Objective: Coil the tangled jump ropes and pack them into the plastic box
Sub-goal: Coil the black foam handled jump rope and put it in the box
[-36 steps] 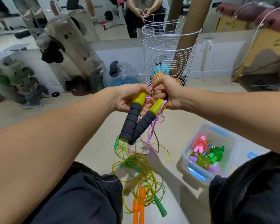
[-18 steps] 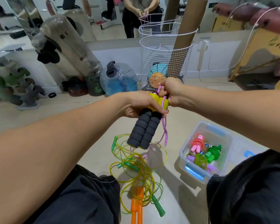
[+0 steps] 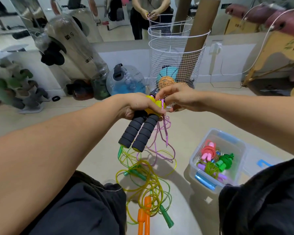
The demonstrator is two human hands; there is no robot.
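Note:
My left hand (image 3: 136, 106) grips the yellow tops of two black foam jump rope handles (image 3: 139, 131), which hang side by side pointing down. My right hand (image 3: 178, 98) pinches the pink rope (image 3: 163, 133) right at the handle tops; its loops dangle below. On the floor between my knees lies a tangle of yellow-green ropes (image 3: 148, 180) with orange handles (image 3: 143, 217) and green handles (image 3: 166, 216). A clear plastic box (image 3: 215, 138) at the right holds several coiled ropes in pink, green and purple.
A white wire basket (image 3: 175, 53) with balls and a cardboard tube stands just beyond my hands. A water jug (image 3: 126, 80) and bagged gear sit at the left by the mirror wall. The box lid (image 3: 261, 160) lies to the right of the box.
The two handles came together and now hang parallel in my left hand. My right hand moved to the handle tops, and the pink rope shifted to the right of the handles.

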